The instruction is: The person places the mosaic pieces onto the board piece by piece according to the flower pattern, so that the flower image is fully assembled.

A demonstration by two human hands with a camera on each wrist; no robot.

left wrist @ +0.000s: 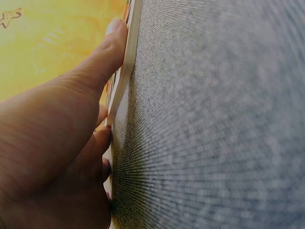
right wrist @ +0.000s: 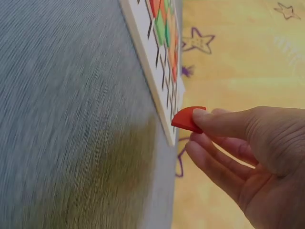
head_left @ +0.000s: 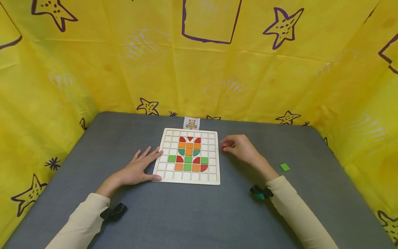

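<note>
A square white grid board (head_left: 214, 177) lies on the dark table, with red, orange and green tiles set in its middle cells. My left hand (head_left: 136, 170) is spread flat at the board's left side, its thumb and fingertips touching the edge; the left wrist view shows the thumb (left wrist: 112, 45) on the board's rim. Just off the board's right edge, my right hand (head_left: 242, 148) pinches a red quarter-circle tile (right wrist: 188, 118) between thumb and fingers. The tile is held up beside the board, apart from its cells.
A small pattern card (head_left: 191, 123) lies behind the board's far edge. One loose green square tile (head_left: 284, 167) rests on the grey table (head_left: 199, 214) near the right forearm. Yellow patterned cloth (head_left: 199, 69) hangs along the back and sides.
</note>
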